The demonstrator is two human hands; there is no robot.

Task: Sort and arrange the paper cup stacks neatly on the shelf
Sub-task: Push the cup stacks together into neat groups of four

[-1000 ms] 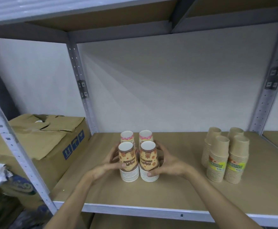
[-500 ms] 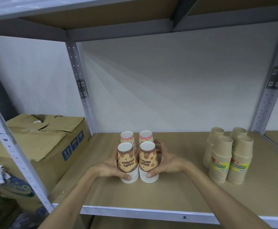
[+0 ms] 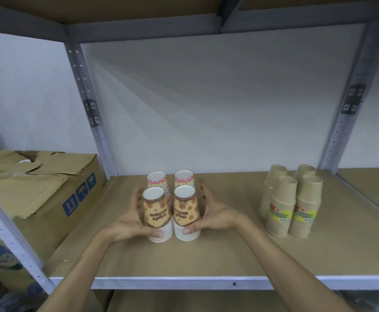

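1. Both hands cup a block of four printed paper cup stacks (image 3: 171, 210) mid-shelf: left hand (image 3: 131, 224) and right hand (image 3: 211, 216) press its flanks, fingers curled, thumbs low in front.
2. Best done with even pressure near the bases, squaring the fronts.
3. Right of the block stand four kraft cup stacks (image 3: 290, 202); left, a torn cardboard box (image 3: 35, 183).
4. Rear fingertips stay hidden; label print is unreadable.

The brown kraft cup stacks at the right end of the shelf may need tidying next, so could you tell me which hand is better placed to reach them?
Probably the right hand: it lies on the printed stacks' right side, nearer the kraft stacks, with bare shelf between.
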